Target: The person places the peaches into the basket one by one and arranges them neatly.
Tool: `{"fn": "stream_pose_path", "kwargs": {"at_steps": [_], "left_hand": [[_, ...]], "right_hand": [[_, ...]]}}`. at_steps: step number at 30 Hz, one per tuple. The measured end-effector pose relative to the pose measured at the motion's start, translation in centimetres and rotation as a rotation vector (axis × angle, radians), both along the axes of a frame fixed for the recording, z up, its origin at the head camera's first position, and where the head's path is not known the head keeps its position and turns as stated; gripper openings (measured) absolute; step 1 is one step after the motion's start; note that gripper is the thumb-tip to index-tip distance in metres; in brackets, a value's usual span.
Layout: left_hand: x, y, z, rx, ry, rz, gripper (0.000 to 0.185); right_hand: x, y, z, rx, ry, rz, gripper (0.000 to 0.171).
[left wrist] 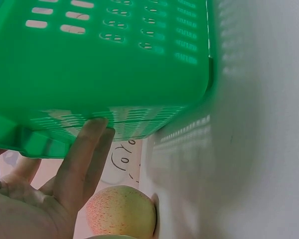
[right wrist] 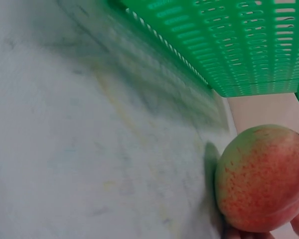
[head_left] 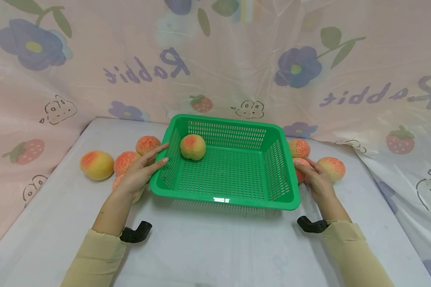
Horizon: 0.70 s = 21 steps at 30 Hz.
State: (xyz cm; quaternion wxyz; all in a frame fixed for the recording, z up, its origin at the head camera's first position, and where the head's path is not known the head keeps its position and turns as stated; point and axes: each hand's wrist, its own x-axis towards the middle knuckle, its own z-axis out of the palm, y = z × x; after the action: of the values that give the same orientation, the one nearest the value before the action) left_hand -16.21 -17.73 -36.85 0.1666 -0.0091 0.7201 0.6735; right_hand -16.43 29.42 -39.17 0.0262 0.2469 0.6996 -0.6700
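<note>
Right hand [head_left: 317, 181] fingers seemingly curl round a peach [head_left: 301, 169]; left hand [head_left: 140, 171] fingers lie straight against the basket [head_left: 222, 197].

Green basket [head_left: 233, 199], slotted mesh walls. Peaches yellow blushing to speckled orange-red: one inside [head_left: 192, 146], more left [head_left: 96, 164] and right [head_left: 332, 168]. Pale grey-white table [head_left: 208, 247]. Backdrop [head_left: 237, 59] pale pink, printed with purple flowers, green leaves, red strawberries, outlined rabbits, purple "Rabbit" lettering. Beige sleeves [head_left: 93, 259]. Black wrist mounts [head_left: 136, 233].
</note>
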Motion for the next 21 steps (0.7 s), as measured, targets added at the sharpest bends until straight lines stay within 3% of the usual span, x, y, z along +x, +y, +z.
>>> {"fn": "stream_pose_path", "kwargs": {"at_steps": [9, 17, 21], "left_hand": [[0.0, 0.0, 0.0, 0.0, -0.013, -0.001, 0.057], [0.3, -0.1, 0.3, -0.006, -0.002, -0.008, 0.059], [0.3, -0.1, 0.2, -0.008, 0.008, -0.01, 0.059]], "right_hand": [[0.4, 0.3, -0.1, -0.075, 0.044, -0.008, 0.084], [0.5, 0.5, 0.5, -0.084, -0.033, -0.037, 0.085], [0.6, 0.6, 1.1, -0.078, -0.024, -0.029, 0.082]]}}
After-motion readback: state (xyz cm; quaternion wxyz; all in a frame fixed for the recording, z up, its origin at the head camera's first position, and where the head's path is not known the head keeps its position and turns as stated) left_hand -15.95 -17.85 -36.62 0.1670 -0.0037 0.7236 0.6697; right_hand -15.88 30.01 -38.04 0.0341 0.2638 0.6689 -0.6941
